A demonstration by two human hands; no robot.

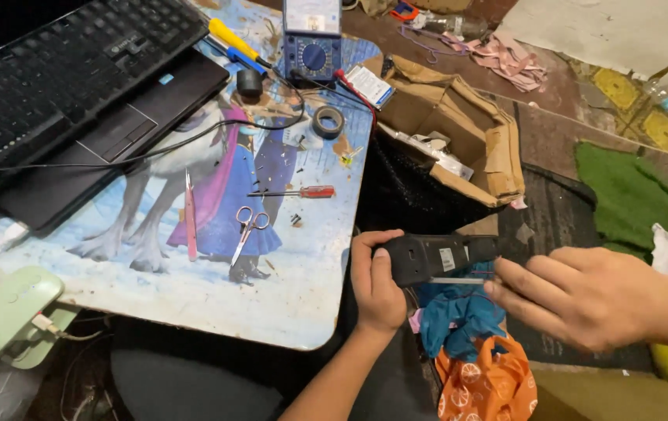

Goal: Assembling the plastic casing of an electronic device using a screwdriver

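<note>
The person's left hand (377, 284) is wrapped around the near end of a black oblong device (435, 257), fingers (373, 240) curled tight over its edge, holding it in the air just off the tabletop's (303, 304) rounded corner. The right hand (583, 296) comes in from the other side, its fingers closed together around a thin metal tool (459, 280) laid along the device's underside. Below the hands lie a blue cloth (459, 316) and an orange patterned bag (490, 386). On the tabletop, well apart from the hands, sit small scissors (247, 230), a red-handled screwdriver (299, 192), pink tweezers (190, 218), a roll of tape (328, 121), a blue multimeter (312, 39) and a black laptop (77, 93). A torn cardboard box (459, 132) stands just beyond the tabletop's edge.
</note>
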